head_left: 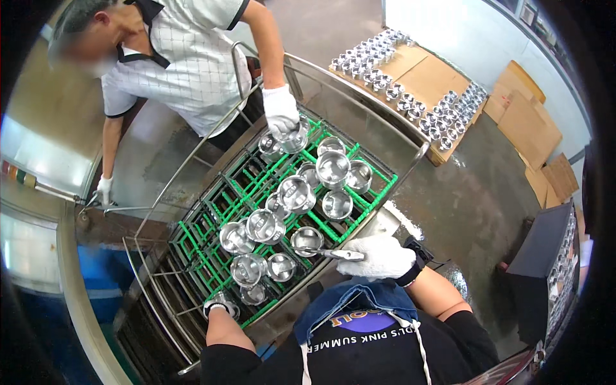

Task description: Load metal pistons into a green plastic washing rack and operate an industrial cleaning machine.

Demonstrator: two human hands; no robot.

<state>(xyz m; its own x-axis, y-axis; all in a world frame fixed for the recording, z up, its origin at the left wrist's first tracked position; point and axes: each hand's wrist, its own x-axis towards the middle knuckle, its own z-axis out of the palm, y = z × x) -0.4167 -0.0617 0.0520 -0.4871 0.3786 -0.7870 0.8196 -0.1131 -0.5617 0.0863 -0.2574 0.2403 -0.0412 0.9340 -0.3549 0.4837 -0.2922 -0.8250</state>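
Where the gloved left hand (215, 306) reaches the near left corner, it overlaps a silvery cup (228, 307); I cannot tell whether its fingers grip or merely rest. Farther right, a piston-shaped cup (308, 236) sits over the near side of a green-barred rack (385, 190), its open mouth facing up and its axis roughly upright. Metal pliers (345, 255) reach across its near side – nose pointing left, long axis running almost level across the view. Their handles end in the gloved right hand (378, 256), its fingers curled closed around them; whether the jaws bite the rim is unclear.

Around this, a blue bin (99, 266) stands at far left, near a co-worker's gloved hand (104, 190) at a blurred metal tool. A tubular rail (184, 169) stands between that person and the rack. Other cups (265, 226) crowd in above and left of the pliers' nose – the co-worker's other hand (280, 110) touches one at the far side. Rightward come a cardboard-covered platform (427, 77) bearing rows of similar pieces, loose cardboard sheets (532, 128) and a dark case (529, 282).
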